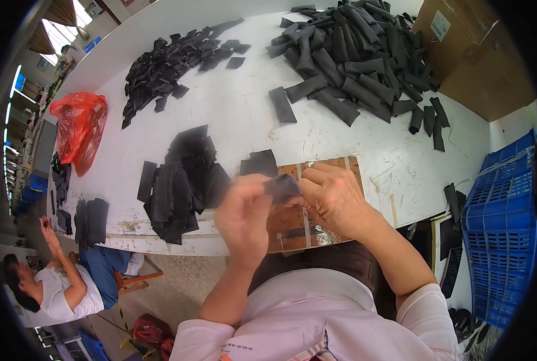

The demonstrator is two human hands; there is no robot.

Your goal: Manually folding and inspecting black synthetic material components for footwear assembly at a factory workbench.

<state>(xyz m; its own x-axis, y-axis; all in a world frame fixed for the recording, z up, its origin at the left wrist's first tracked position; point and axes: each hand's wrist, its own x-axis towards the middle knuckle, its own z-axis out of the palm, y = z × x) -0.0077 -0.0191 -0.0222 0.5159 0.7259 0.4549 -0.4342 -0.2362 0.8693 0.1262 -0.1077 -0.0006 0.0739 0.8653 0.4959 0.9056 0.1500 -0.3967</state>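
My left hand, a little blurred, pinches one end of a small dark fabric piece between thumb and fingers. At the piece's other end, the curled fingers of my right hand are closed on its edge. Both hands are above a brown board with pale strips at the table's near edge. Just behind my left hand lies a flat black piece. A stack of flat black pieces lies to the left of it.
Rolled dark tubes are heaped at the far right, beside a cardboard box. Small black pieces lie far left, near a red plastic bag. A blue crate stands right. Another person sits at the left.
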